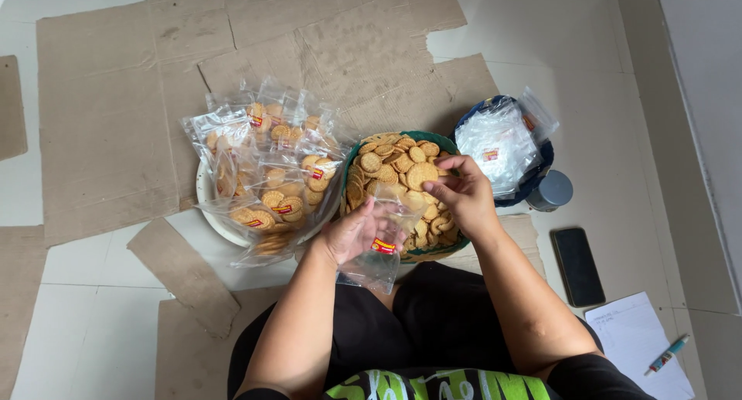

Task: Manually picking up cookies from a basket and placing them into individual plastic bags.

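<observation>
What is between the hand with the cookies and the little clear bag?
Nothing visible. The right hand holds cookies over the green bowl, right beside the clear bag that the left hand holds open.

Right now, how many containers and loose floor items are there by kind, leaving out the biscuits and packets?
Round bowls or baskets: 3 (white bowl, green basket, blue bowl)
Grey cup: 1
Black phone: 1
Paper sheet: 1
Pen: 1
Total: 7
</observation>
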